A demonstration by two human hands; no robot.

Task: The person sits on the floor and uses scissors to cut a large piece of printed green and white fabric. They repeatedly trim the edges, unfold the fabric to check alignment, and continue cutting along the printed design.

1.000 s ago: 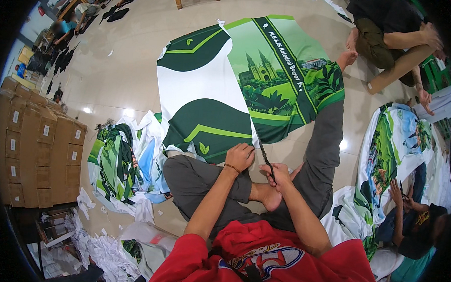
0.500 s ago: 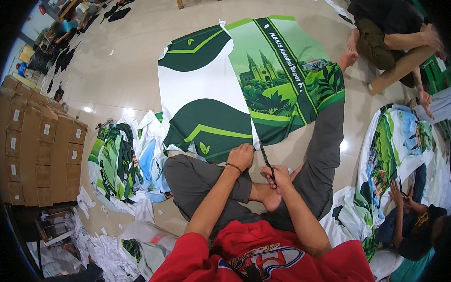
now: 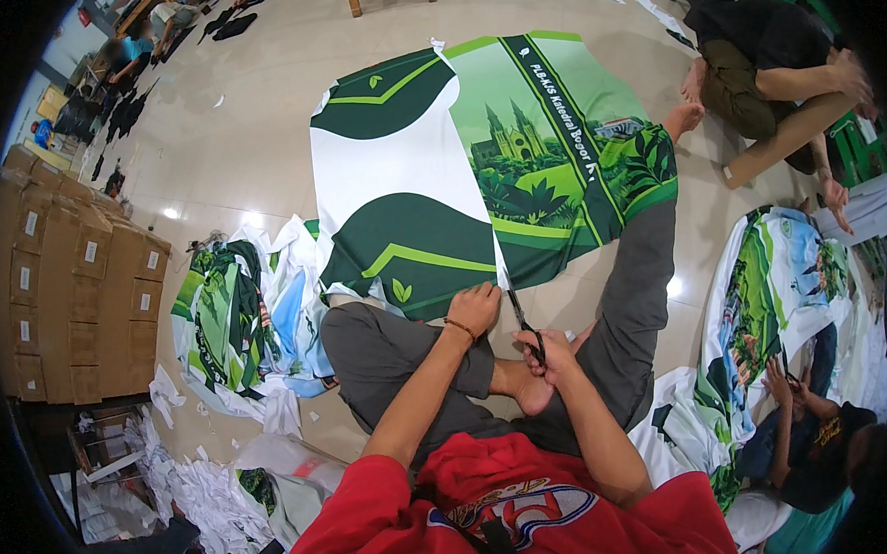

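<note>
A large printed fabric piece [image 3: 411,217] in white, dark green and light green lies spread over the floor and across my legs. My left hand [image 3: 474,309] pinches its near edge, beside a narrow white strip. In my right hand [image 3: 550,356] is a pair of black-handled scissors [image 3: 518,311], the blades pointing up and away toward the white strip. The tips reach the fabric edge just right of my left hand. A green landscape print with a church covers the fabric's right side, which reaches my outstretched foot [image 3: 682,117].
Crumpled printed fabric [image 3: 237,319] is heaped on my left, and another heap [image 3: 744,336] on my right. Stacked cardboard boxes [image 3: 86,294] stand far left, with white scraps [image 3: 206,493] below. Co-workers sit at the upper right [image 3: 763,73] and lower right [image 3: 819,437].
The scissors' handles have spread apart and the blades tilt slightly more to the left. My left hand and the fabric stay almost where they were.
</note>
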